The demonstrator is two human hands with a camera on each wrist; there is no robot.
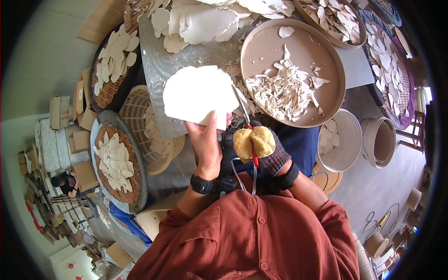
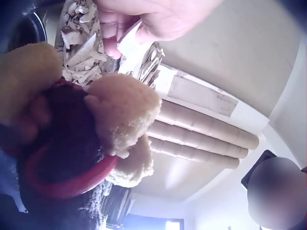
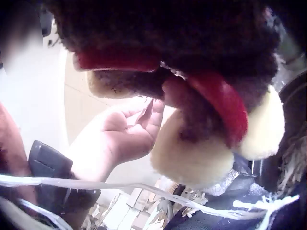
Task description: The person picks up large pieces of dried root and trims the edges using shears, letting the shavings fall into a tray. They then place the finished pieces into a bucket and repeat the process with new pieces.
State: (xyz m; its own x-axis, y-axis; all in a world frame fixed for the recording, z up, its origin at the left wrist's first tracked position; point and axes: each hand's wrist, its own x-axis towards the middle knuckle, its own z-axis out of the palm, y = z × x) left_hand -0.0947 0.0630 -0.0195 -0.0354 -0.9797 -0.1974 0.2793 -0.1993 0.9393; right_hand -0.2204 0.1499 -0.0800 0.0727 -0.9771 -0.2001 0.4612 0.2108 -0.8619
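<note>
Far left of the grip, two trays of white slices stand apart, the upper tray above the lower tray. Between them and the left hand, the basket holds more pale pieces. The slab, broad and white, sits just above the left hand, which pinches its lower edge, thumb on the near face. Beyond it a pile of larger slabs lies on the table. Just right of the slab, the shears point up with their blades by its edge; whether they touch it I cannot tell. The gloved right hand grips their red handles, with yellow pads around the fingers. Above and right of that grip, the pan holds broken strips; farther right stands the bucket, slices inside.
</note>
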